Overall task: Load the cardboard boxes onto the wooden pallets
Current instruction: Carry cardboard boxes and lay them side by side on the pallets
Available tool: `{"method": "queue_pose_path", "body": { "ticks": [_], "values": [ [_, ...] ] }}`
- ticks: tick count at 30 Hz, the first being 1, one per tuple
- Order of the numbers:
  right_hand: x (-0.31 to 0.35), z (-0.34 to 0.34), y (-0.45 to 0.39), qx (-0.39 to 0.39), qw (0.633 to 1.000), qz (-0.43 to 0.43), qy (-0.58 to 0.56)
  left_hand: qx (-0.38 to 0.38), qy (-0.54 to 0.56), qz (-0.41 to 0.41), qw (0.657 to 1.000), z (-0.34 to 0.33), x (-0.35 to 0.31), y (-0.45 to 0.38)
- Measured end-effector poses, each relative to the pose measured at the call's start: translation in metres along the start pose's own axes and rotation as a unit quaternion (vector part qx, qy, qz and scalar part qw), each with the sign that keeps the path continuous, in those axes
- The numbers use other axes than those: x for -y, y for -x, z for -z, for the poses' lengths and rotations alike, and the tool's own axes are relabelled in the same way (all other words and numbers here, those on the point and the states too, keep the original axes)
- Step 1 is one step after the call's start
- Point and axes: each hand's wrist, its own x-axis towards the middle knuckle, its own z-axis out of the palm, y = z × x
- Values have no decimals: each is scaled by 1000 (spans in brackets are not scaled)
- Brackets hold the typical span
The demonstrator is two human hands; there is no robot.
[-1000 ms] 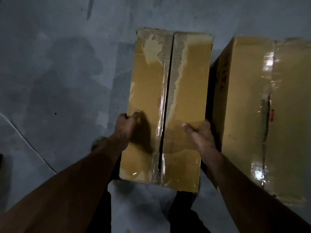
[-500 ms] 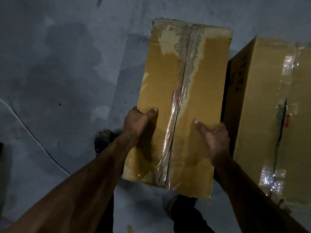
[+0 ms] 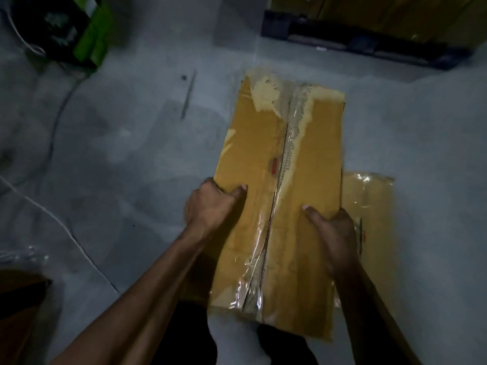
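Observation:
A long taped cardboard box [image 3: 311, 159] with torn paper at its far end is lifted off the grey floor in front of me. My left hand [image 3: 210, 206] grips its left edge, thumb on top. My right hand [image 3: 334, 233] grips its right edge, thumb lying on the top face. A second cardboard box [image 3: 371, 206] sits on the floor to the right, mostly hidden behind the held one. A dark pallet [image 3: 369, 46] carrying brown boxes [image 3: 395, 11] lies at the far top right.
A green and black object [image 3: 76, 35] stands at the top left with cables [image 3: 52, 133] trailing over the concrete floor. A brown box corner [image 3: 21, 299] and clear plastic wrap [image 3: 21, 254] show at the lower left. My legs are below the held box.
The box has come up off the floor in both hands. My view has lifted and turned, bringing the pallet into sight, and the second box has dropped low behind the held one.

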Motion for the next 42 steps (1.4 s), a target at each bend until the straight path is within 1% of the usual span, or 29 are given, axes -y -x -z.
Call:
{"method": "queue_pose_path", "body": {
  "ticks": [4,8,12,17,21,23,26,30,32,34,38,42],
  "values": [
    [101,-7,79,-13,998,48,-47,-29,14,-53,998,123,-44,16],
    [174,-34,127,-49,992,101,-51,-96,39,-75,992,217,-61,23],
    [230,-57,150,-68,987,143,-37,-138,64,-84,985,279,-72,18],
    [297,-74,149,-50,982,177,-28,-158,94,-91,979,321,-90,-10],
    [346,-97,113,-41,983,180,-18,-175,97,-77,977,341,-116,-58],
    [371,-114,82,-39,983,179,-2,-174,92,-72,978,349,-134,-92],
    [421,-141,26,-20,982,185,-17,-177,102,-65,977,362,-172,-157],
    [509,-171,-50,19,981,191,-18,-180,117,-58,975,394,-234,-241],
    [559,-184,-74,27,980,196,-13,-196,126,-49,971,415,-261,-279],
    [605,-196,-93,36,978,205,1,-204,109,-45,972,436,-286,-311],
    [686,-225,-135,30,974,225,20,-222,104,-39,969,472,-333,-385],
    [761,-273,-194,11,975,222,21,-220,112,-39,968,499,-376,-487]
  ]
}}
